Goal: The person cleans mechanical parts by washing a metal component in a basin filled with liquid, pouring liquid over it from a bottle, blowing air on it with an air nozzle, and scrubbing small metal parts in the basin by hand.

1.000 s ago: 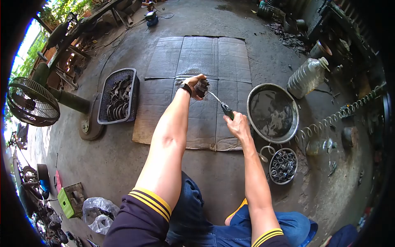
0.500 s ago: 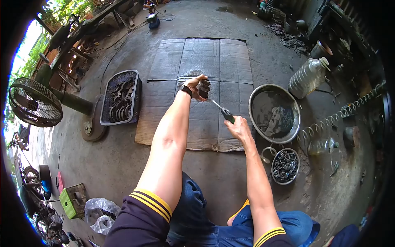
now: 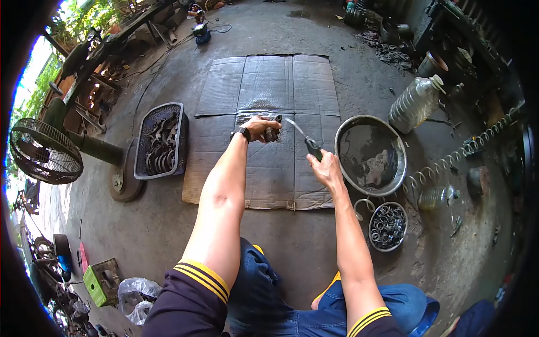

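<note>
In my left hand (image 3: 260,129), a dark, ridged metal part (image 3: 272,133) is gripped above the cardboard; my fingers cover some of it. My right hand (image 3: 325,167) is closed round the dark green handle of an air blow gun (image 3: 312,147). Its thin pale nozzle points up and left at the part, with a small gap between them. Beneath both hands lies the flattened cardboard sheet (image 3: 269,177), with a wet, shiny patch just beyond the left hand.
On the left stand a basket of dark metal parts (image 3: 178,163) and a fan (image 3: 45,150). To the right are a basin of dark liquid (image 3: 339,143), a bowl of metal rings (image 3: 387,227), a large clear bottle (image 3: 414,104) and a coiled hose (image 3: 446,167).
My left hand has turned over the metal part and dropped slightly lower. The blow gun's nozzle has tipped more upright. The whole view has shifted a little.
</note>
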### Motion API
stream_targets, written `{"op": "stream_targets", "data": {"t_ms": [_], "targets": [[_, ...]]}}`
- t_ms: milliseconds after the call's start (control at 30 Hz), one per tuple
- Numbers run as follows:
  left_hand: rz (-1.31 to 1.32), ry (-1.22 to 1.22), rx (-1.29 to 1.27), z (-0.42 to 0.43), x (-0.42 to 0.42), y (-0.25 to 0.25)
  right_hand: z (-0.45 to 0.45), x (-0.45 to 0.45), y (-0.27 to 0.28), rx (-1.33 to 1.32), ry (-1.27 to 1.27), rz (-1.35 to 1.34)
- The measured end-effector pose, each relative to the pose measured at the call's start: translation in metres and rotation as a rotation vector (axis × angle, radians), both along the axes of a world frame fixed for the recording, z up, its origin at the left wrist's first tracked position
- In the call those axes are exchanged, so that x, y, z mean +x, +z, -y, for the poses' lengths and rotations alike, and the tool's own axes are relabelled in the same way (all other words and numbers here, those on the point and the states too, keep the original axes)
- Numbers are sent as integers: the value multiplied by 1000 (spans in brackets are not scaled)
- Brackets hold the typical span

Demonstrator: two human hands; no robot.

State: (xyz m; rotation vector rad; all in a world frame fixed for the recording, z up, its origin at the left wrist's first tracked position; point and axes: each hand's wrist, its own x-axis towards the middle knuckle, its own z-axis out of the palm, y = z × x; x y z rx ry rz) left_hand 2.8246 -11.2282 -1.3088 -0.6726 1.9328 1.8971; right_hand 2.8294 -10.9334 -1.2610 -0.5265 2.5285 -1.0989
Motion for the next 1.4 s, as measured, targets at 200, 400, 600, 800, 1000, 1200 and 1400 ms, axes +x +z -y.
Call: {"op": "stream_targets", "data": {"t_ms": [200,400,600,800,1000,1200,1400], "targets": [[-29,-25,212,1,6,3,3,0,-5,20,33,78],[-27,64,437,3,4,-3,6,-4,-12,20,13,95],[-54,107,444,1,2,-6,8,-2,-15,40,20,79],[-47,116,456,4,-1,-13,4,-3,-24,29,-4,44],[-90,305,558,1,-10,-23,5,15,-1,-5,-36,-28],[-124,365,642,-1,-14,-20,-2,15,-19,45,15,9],[-132,358,593,-1,-9,-20,0,12,-38,36,-33,-5]]}}
